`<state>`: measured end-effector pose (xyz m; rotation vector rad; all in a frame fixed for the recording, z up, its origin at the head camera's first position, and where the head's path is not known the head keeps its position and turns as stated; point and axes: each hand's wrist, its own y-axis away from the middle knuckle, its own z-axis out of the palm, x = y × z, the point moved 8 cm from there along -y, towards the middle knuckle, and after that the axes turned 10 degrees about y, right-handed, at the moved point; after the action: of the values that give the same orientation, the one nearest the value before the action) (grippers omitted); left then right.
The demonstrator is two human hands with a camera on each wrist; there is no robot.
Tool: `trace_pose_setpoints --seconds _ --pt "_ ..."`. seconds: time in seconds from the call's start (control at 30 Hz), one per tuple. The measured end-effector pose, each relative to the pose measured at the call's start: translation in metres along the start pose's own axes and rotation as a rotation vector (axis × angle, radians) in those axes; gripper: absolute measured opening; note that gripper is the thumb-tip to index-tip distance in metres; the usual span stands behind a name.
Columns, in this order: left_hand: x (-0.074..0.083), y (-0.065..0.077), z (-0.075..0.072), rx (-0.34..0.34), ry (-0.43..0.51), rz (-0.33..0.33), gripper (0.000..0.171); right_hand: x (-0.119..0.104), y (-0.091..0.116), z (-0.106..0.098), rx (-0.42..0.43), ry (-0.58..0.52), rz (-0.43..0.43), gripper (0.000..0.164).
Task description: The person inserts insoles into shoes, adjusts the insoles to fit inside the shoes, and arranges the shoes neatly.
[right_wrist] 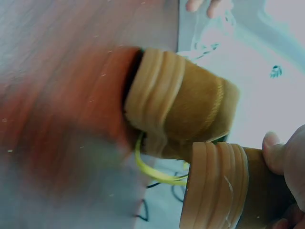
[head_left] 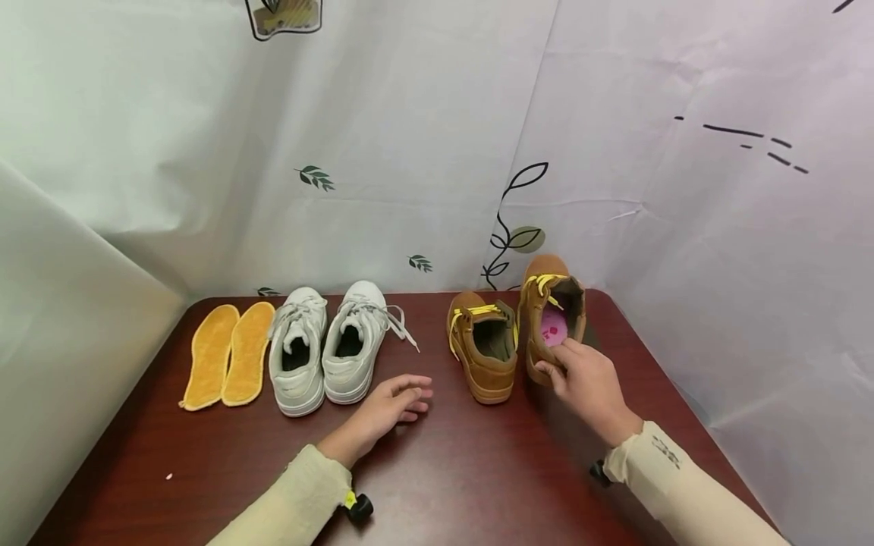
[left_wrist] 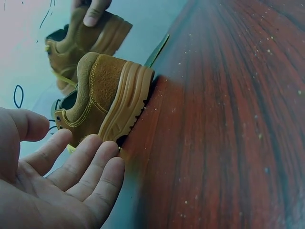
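Note:
My right hand (head_left: 592,388) grips the heel of a brown suede shoe (head_left: 536,334) with yellow laces, thumb on the outside and fingers at the opening. A pink insole (head_left: 554,326) shows inside that shoe. In the right wrist view, the gripped heel (right_wrist: 214,186) appears raised off the table. Its mate, another brown shoe (head_left: 481,356), stands just to the left. My left hand (head_left: 382,417) hovers over the table with relaxed fingers, holding nothing, between the brown pair and a white sneaker (head_left: 355,341). The left wrist view shows its palm (left_wrist: 52,191) near the standing brown shoe (left_wrist: 102,90).
A second white sneaker (head_left: 297,353) stands on the left, beside two yellow fuzzy insoles (head_left: 212,356) (head_left: 247,356). A flat dark green piece (head_left: 591,337) lies by the far right shoe. The dark red table (head_left: 451,485) meets a white printed curtain (head_left: 410,152) at the back.

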<state>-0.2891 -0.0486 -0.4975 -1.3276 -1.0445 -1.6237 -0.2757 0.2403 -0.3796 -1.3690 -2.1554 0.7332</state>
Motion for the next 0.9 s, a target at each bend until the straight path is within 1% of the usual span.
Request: trace_pose_setpoints --seconds 0.23,0.33,0.4,0.47,0.57,0.73,0.8,0.9 --pt "0.0 0.002 0.003 -0.015 0.008 0.003 0.04 -0.019 -0.007 -0.026 0.115 -0.019 -0.089 0.03" --pt "0.002 0.001 0.005 -0.021 0.012 0.013 0.041 -0.028 -0.009 -0.034 0.138 -0.039 -0.112 0.028" --pt "0.004 0.001 0.006 -0.024 0.018 0.016 0.042 -0.034 -0.009 -0.039 0.151 -0.064 -0.12 0.03" --pt "0.005 0.001 0.007 -0.036 0.027 0.024 0.043 -0.041 -0.008 -0.041 0.159 -0.084 -0.131 0.037" --pt "0.009 -0.001 0.012 -0.068 0.065 0.035 0.045 -0.052 -0.008 -0.044 0.172 -0.107 -0.147 0.042" --pt "0.016 -0.004 0.023 -0.123 0.124 0.05 0.049 -0.069 -0.009 -0.049 0.208 -0.131 -0.192 0.038" --pt "0.019 -0.005 0.027 -0.147 0.119 0.062 0.051 -0.076 -0.009 -0.051 0.223 -0.14 -0.216 0.037" --pt "0.021 -0.004 0.036 -0.209 0.093 0.073 0.056 -0.088 -0.008 -0.055 0.253 -0.15 -0.251 0.036"
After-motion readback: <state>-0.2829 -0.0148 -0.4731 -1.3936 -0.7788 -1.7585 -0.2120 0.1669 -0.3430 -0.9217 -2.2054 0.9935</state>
